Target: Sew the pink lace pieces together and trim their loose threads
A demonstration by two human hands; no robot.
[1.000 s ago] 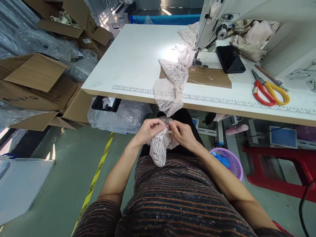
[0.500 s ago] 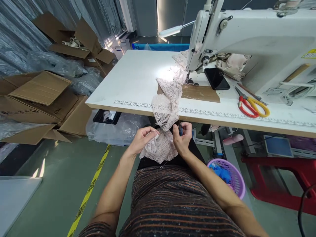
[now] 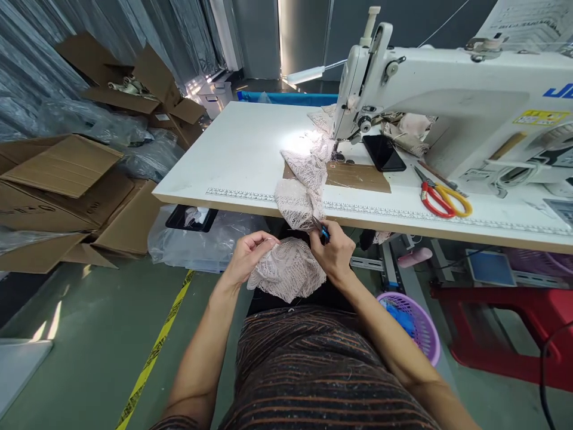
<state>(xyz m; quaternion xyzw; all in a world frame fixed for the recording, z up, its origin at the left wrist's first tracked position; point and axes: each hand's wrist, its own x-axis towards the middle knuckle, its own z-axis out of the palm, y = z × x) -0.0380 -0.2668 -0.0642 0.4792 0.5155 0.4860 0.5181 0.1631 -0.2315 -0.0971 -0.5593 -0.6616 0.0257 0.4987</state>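
Note:
Pale pink lace fabric (image 3: pixel 289 272) lies bunched over my lap, and a strip of the same lace (image 3: pixel 304 173) runs up across the table edge to the sewing machine's needle. My left hand (image 3: pixel 249 255) pinches the bunched lace at its upper left. In my right hand (image 3: pixel 333 251) is a pair of small thread snips (image 3: pixel 321 230) with dark blades and a blue part; the blades point up and left, close beside the hanging lace strip. Whether they touch the lace I cannot tell.
The white sewing machine (image 3: pixel 430 89) stands on the white table (image 3: pixel 224 155). Red-and-yellow scissors (image 3: pixel 441 197) and a black phone (image 3: pixel 384 153) lie to the right. Open cardboard boxes (image 3: pixel 67 185) are at the left; a purple basket (image 3: pixel 425 328) and red stool (image 3: pixel 492 340) stand right below.
My right hand has turned, and the snips' blades now show, pointing up toward the lace strip. My left hand still pinches the lace. The camera view has shifted slightly.

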